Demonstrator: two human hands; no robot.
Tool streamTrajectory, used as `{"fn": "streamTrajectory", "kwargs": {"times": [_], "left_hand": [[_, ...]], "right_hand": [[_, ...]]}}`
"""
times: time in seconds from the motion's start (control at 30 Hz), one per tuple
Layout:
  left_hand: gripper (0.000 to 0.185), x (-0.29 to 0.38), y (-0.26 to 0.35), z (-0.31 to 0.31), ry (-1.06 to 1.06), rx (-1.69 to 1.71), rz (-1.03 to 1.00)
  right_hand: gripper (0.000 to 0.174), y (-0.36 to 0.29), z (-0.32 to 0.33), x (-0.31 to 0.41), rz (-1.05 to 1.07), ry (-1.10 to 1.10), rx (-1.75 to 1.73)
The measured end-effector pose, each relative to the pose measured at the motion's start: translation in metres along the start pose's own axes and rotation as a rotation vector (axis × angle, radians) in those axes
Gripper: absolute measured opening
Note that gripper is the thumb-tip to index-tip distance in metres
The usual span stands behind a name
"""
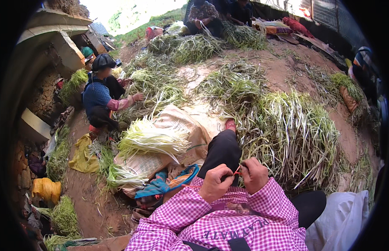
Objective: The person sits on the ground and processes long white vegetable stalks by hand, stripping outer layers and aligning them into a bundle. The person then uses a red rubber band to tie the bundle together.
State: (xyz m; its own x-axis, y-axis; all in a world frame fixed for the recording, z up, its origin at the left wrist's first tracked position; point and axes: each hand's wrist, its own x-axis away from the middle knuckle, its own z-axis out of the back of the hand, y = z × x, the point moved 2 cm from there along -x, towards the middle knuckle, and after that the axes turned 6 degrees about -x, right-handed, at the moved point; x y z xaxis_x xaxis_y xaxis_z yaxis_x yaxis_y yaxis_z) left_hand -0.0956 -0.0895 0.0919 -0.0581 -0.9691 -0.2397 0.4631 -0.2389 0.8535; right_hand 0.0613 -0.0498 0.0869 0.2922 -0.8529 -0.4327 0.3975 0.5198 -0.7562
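Observation:
Above my lap, my left hand (216, 183) and my right hand (254, 175) pinch a thin red strand (237, 171) between the fingertips. Part of it seems to trail past my left wrist. Left of my knee, a sheaf of pale, chive-like stalks (155, 138) lies on a woven sack (199, 133). A smaller bunch with white ends (128, 175) rests at the sack's near edge. Just beyond my right hand stands a big heap of long green and white stalks (294, 135). What the fingers do behind the knuckles is partly hidden.
A person in a blue shirt (99, 94) crouches at left, beside more loose greens (160, 88). Other seated people (202, 18) work at the back. Near me are a blue cloth bag (160, 186), a yellow sack (84, 155) and a white sack (338, 219).

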Motion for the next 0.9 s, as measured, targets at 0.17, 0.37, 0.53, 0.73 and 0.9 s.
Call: {"fn": "streamTrajectory", "kwargs": {"times": [0.17, 0.37, 0.53, 0.73, 0.9], "left_hand": [[0.008, 0.01, 0.008, 0.01, 0.021, 0.323, 0.146], [0.015, 0.021, 0.026, 0.009, -0.084, 0.68, 0.384], [0.008, 0.029, 0.03, 0.005, -0.162, 0.948, 0.514], [0.007, 0.003, 0.043, 0.008, -0.143, 0.894, 0.399], [0.008, -0.048, 0.044, 0.005, 0.168, 1.171, 0.185]], "right_hand": [[0.009, -0.019, 0.025, -0.008, 0.139, 0.041, 0.0], [0.011, -0.064, 0.03, 0.005, 0.384, 0.027, 0.062], [0.01, -0.065, 0.03, 0.015, 0.42, 0.052, 0.101], [0.006, -0.037, 0.027, -0.003, 0.175, 0.207, -0.204], [0.048, -0.039, 0.018, -0.023, -0.53, -0.228, -1.119]]}}
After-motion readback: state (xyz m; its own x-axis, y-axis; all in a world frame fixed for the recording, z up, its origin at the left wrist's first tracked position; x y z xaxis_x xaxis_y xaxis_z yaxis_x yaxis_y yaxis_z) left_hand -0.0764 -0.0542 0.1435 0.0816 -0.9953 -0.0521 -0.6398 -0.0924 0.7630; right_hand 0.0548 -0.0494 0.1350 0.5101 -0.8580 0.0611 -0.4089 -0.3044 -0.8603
